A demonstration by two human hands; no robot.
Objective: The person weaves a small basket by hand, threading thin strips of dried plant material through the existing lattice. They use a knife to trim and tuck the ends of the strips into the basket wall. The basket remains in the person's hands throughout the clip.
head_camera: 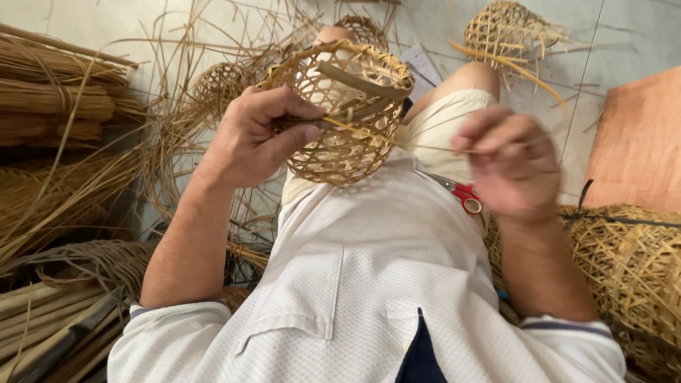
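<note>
Basket [347, 117], small and open-weave, is pinched at its rim by the left hand [259, 138], steadying it; the right hand [507, 159] grips a thin strip [418, 147] drawn taut.

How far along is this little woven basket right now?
The round open-weave bamboo basket already has its latticed body formed. In hand: the left hand grips its rim while the right hand pulls a thin pale bamboo strip out from it. Loose strip ends at the rim suggest the edge binding is unfinished. Red-handled scissors lie on the lap, so trimming probably remains.
</note>
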